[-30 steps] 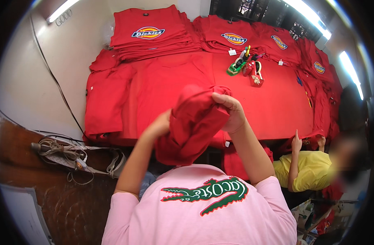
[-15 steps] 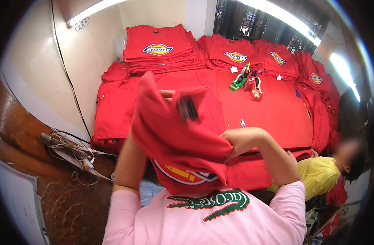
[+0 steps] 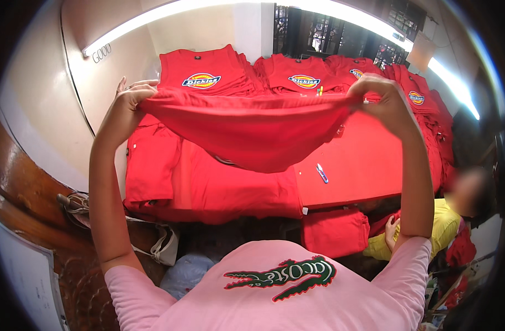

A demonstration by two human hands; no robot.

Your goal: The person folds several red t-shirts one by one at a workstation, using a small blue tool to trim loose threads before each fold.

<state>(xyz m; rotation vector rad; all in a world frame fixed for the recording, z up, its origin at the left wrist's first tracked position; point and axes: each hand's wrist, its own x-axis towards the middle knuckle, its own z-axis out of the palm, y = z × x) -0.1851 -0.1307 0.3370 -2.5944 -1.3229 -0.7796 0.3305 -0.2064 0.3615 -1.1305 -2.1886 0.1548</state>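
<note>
Stretching red garment (image 3: pixel 252 132) taut between raised hands, above red work surface (image 3: pixel 368 160). Half second ago it hung bunched; now upper edge runs nearly straight, cloth sagging below. Left hand (image 3: pixel 132 100) pinches one end, right hand (image 3: pixel 382 100) other, fingers closed on fabric. Judging piece opened out. Small blue tool (image 3: pixel 322 173) lies untouched.

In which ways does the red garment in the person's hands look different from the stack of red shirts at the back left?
The held garment hangs in the air, spread between the left hand and the right hand; the stack lies in flat layers. The held garment sags in the middle and shows no oval emblem; the stack's top shirt shows one. Both are red cloth.
</note>
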